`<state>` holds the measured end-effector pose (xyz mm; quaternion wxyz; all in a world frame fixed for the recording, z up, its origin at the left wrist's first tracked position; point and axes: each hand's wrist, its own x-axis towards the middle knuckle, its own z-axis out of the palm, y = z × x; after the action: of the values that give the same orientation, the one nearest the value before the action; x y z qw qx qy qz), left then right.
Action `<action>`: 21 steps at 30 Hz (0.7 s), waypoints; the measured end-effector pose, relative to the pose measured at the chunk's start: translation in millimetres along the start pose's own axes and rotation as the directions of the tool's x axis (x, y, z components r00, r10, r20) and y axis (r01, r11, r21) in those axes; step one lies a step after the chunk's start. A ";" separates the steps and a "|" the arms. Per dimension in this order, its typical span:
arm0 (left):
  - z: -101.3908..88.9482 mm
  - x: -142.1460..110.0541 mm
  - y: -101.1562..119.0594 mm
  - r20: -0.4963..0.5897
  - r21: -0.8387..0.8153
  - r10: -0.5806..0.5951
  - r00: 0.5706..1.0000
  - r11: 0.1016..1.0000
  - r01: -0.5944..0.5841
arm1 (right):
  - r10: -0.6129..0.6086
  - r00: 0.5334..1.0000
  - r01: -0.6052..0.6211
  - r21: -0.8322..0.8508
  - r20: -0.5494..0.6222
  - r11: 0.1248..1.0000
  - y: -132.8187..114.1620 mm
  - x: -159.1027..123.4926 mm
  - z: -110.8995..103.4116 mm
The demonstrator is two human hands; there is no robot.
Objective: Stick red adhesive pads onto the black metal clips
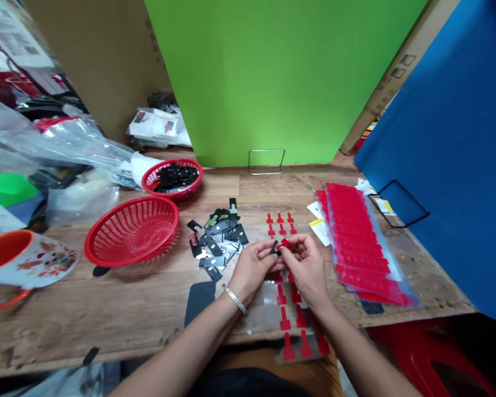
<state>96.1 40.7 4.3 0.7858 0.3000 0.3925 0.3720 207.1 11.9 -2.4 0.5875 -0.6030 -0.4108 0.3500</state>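
Two hands meeting above the tabletop (144, 309), seen from my remote station.
My left hand's (254, 267) fingers pinch a black piece (274, 248); my right hand's (308, 267) pinch a red tab (285, 243) close by, presumably for control. Loose black pieces (214, 246) and rows of red tabs (281, 295) lie near, likely shortening reach.

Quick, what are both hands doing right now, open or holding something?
Left hand: closed, holding a small black piece.
Right hand: closed, holding a small red piece.
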 end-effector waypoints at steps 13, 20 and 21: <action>-4.4 -6.9 -0.3 0.027 0.012 0.021 0.999 1.000 -0.021 | -0.004 1.000 0.004 -0.044 0.010 0.999 0.6 -10.4 4.6; -4.0 -6.5 -1.9 0.040 0.006 0.005 0.999 1.000 -0.006 | -0.006 1.000 0.007 -0.073 0.011 0.997 4.0 -11.8 3.3; -4.0 -6.3 -2.3 0.039 0.000 0.004 0.999 1.000 -0.004 | -0.006 1.000 0.007 -0.073 0.010 0.997 4.2 -11.9 3.4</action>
<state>90.9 35.0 3.0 0.7927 0.3081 0.3764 0.3675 199.4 2.6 -7.5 0.5643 -0.6209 -0.4282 0.3357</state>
